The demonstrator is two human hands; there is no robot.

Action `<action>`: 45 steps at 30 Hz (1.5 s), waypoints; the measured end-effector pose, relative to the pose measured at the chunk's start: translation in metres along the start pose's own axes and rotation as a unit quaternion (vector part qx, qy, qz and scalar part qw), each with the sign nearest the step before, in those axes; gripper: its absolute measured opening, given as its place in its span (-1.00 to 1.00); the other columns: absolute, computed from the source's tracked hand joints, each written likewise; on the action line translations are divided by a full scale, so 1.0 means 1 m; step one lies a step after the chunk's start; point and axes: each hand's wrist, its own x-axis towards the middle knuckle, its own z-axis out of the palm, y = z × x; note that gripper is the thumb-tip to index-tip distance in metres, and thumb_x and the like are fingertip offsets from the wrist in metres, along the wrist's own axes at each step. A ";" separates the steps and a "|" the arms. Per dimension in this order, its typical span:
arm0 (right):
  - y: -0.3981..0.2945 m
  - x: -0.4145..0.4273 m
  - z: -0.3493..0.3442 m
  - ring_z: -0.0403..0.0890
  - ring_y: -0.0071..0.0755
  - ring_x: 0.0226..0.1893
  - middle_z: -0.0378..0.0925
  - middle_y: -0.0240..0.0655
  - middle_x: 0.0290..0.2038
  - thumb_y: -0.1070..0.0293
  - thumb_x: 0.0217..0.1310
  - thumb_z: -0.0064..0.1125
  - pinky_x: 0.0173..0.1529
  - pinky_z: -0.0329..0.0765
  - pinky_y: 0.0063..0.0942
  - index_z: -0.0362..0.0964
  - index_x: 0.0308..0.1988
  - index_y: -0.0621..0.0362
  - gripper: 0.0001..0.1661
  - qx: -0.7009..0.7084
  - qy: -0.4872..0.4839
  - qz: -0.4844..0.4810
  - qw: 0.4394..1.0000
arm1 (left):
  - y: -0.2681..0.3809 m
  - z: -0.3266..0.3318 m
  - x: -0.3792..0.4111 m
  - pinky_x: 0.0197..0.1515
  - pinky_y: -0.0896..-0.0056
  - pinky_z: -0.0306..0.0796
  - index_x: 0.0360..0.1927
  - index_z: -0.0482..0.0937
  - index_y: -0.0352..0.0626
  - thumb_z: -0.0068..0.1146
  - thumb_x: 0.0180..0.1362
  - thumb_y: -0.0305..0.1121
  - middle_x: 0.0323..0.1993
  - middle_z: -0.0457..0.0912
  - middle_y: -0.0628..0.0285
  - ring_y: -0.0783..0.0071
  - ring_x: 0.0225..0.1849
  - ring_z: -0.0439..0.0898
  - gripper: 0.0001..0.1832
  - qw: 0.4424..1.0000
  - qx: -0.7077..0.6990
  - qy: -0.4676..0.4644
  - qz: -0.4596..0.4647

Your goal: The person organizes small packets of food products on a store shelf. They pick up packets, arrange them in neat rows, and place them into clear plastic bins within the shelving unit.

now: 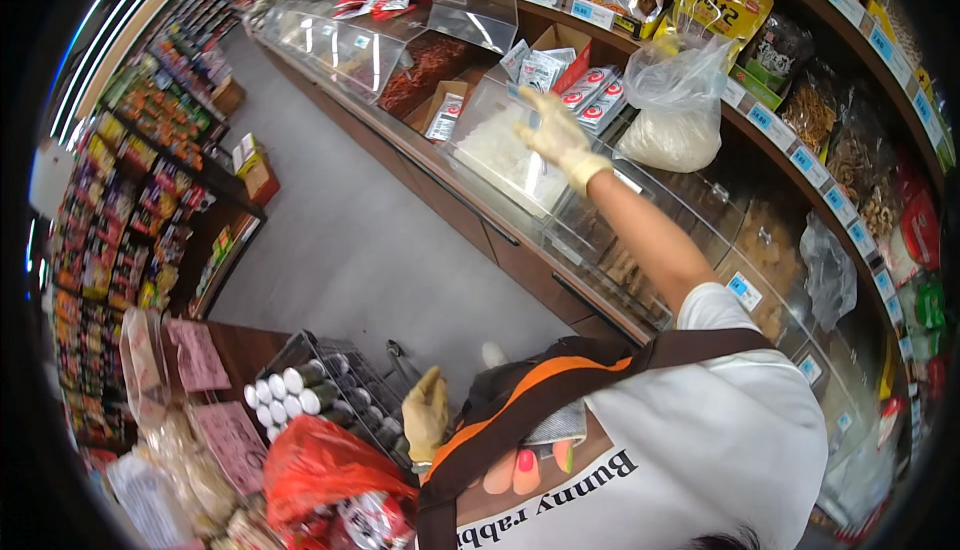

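My right hand (555,137), in a pale glove, reaches over a clear-lidded bulk bin (469,126). Its fingers are spread and nothing shows in them; whether they touch the lid I cannot tell. White grains or powder (499,152) fill that bin. Just right of the hand, a tied clear plastic bag (671,134) of white grains rests on the bins. Silver-and-red packets (596,96) lie stacked beside the fingers. Low at my side hangs my gloved left hand (424,416), fingers loosely bent, with nothing visible in it, near a wire cart (375,381).
White-lidded containers (289,392) fill part of the cart. A red plastic bag (322,460) bulges beside it. Dried red chillies (431,66) occupy another bin. Shelves of bagged dry goods (712,2) run above the counter. A carton (255,175) stands on the grey floor (330,212).
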 end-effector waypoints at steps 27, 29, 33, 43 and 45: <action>0.058 0.110 0.009 0.27 -0.05 0.28 0.50 -0.24 0.09 0.14 -0.10 0.45 0.44 -0.05 -0.06 0.50 0.08 -0.05 -0.34 -0.256 0.158 0.022 0.954 | 0.250 0.104 0.374 -0.23 0.33 0.48 -0.03 0.65 -0.20 0.15 0.25 -0.38 -0.36 0.68 -0.01 0.21 -0.33 0.67 -0.75 0.892 0.145 -0.301 0.304; 0.060 0.109 0.008 0.26 -0.06 0.31 0.51 -0.24 0.09 0.14 -0.08 0.44 0.46 -0.07 -0.06 0.48 0.11 -0.05 -0.32 -0.245 0.147 0.027 0.958 | 0.251 0.120 0.403 -0.13 0.40 0.48 0.00 0.65 -0.21 0.15 0.26 -0.42 -0.27 0.73 0.11 0.36 -0.24 0.68 -0.74 0.886 0.131 -0.288 0.339; 0.060 0.108 0.007 0.23 -0.08 0.34 0.54 -0.26 0.08 0.14 -0.05 0.43 0.48 -0.11 -0.08 0.43 0.16 -0.06 -0.28 -0.216 0.134 0.048 0.966 | 0.258 0.149 0.496 0.10 0.35 0.45 0.04 0.59 -0.31 0.12 0.19 -0.41 -0.06 0.68 -0.04 0.21 -0.02 0.65 -0.65 0.932 0.063 -0.168 0.313; 0.045 0.118 0.010 0.18 -0.12 0.38 0.53 -0.30 0.10 0.27 -0.08 0.46 0.49 -0.11 -0.09 0.42 0.17 -0.07 -0.26 -0.215 0.115 0.110 0.964 | 0.206 0.214 0.690 0.14 0.21 0.45 0.33 0.20 -0.37 0.43 -0.14 -0.38 0.07 0.55 -0.20 -0.03 0.14 0.53 -0.07 0.837 0.414 -0.269 0.237; 0.039 0.121 0.013 0.18 -0.11 0.38 0.51 -0.30 0.12 0.29 -0.08 0.46 0.48 -0.07 -0.08 0.42 0.17 -0.06 -0.26 -0.214 0.114 0.134 0.961 | 0.202 0.228 0.707 0.19 0.24 0.43 0.36 0.03 -0.43 0.51 -0.20 -0.30 0.21 0.43 -0.18 0.00 0.21 0.49 0.10 0.828 0.435 -0.292 0.201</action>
